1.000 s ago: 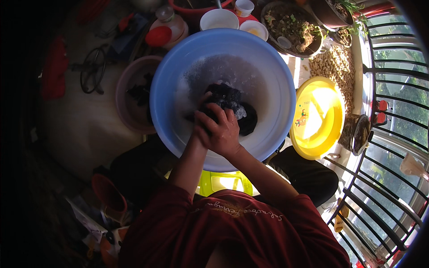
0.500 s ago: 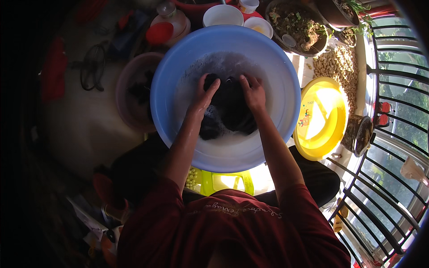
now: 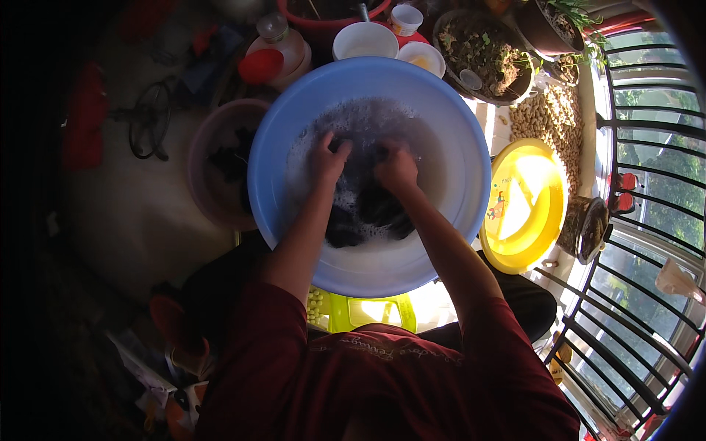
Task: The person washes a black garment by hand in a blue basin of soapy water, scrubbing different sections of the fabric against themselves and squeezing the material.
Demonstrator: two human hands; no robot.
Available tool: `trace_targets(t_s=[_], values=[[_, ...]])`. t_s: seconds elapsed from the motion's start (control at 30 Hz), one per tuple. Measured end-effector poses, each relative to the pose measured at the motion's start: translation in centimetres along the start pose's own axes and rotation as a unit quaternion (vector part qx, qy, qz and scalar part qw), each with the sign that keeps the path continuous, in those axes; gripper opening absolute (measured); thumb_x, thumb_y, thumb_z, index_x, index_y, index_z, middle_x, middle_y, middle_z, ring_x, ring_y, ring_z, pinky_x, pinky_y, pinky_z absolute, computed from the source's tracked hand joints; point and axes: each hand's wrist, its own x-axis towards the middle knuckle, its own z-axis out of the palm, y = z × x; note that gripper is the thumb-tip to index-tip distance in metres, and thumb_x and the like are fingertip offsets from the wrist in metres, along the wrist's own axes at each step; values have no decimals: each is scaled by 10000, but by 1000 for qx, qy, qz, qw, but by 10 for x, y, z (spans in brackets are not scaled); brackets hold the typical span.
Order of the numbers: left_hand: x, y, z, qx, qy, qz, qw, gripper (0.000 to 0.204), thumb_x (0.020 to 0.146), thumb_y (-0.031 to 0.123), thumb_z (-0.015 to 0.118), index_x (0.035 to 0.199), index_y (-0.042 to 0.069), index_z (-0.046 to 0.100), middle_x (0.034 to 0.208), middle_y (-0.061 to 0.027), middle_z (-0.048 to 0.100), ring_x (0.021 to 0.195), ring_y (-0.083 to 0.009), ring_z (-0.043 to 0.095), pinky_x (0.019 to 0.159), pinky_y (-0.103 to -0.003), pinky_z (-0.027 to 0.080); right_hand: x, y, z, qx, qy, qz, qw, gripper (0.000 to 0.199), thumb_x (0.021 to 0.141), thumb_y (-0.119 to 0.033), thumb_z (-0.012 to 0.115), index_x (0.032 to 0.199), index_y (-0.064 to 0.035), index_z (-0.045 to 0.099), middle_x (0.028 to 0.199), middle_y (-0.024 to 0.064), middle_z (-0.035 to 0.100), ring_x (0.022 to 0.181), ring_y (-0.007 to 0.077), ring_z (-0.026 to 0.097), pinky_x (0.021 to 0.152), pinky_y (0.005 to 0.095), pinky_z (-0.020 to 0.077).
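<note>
Dark cloth (image 3: 384,209) lay in the blue tub (image 3: 262,173), centre toward six o'clock | your left hand (image 3: 328,160), ten o'clock: fingers parted; right hand (image 3: 397,169), two o'clock: fingers curled; grip couldn't be told | you needed to knead it low beneath the suds (image 3: 332,116)

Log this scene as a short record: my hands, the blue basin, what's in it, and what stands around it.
Left hand: in the blue basin, at dark cloth; grip unclear
Right hand: at the cloth, fingers bent; grip unclear
Contents: dark cloth, sudsy water
Right of basin: sunlit yellow basin
Left of basin: pink basin holding dark items
Beyond basin: white bowl, planter of soil
</note>
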Motion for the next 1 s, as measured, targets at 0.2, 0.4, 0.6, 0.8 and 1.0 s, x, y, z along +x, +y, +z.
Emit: trace_targets(t_s=[0.2,0.4,0.6,0.8,1.0], values=[[-79,55,-23,-380,-246,-155,878,441,934,440,481,1200,89,511,1121,-101,594,1031,-233,583,900,-378,477,-83,-80,-58,79,90,-270,955,257,551,31,622,761,-111,660,1137,24,592,1043,324,506,836,399,476],[-116,87,-10,-353,-353,-155,853,462,967,336,410,1389,165,332,1270,-127,512,1093,-262,553,979,-434,427,-137,-106,-41,56,66,-322,943,450,560,-99,692,1005,-146,645,1262,68,518,1049,320,474,841,458,416],[-116,50,-7,-351,-273,-127,887,194,872,250,506,1014,119,530,906,-49,560,841,-169,564,795,-319,466,-100,-75,-25,51,192,-278,940,417,629,-240,762,1019,-160,638,1084,63,566,859,282,537,743,370,459],[-91,8,1,-324,-141,-116,928,75,870,189,534,841,120,535,835,-3,540,791,-139,544,732,-315,451,-64,-51,-22,167,161,-112,966,223,746,-270,690,893,-104,664,853,121,636,790,312,635,695,356,501],[-120,46,-3,-243,-113,-93,959,289,858,327,597,1009,89,536,1055,-65,524,1057,-209,481,934,-404,386,-13,4,-30,254,79,196,944,465,806,-436,630,981,-8,684,860,176,687,866,306,659,814,370,481]])
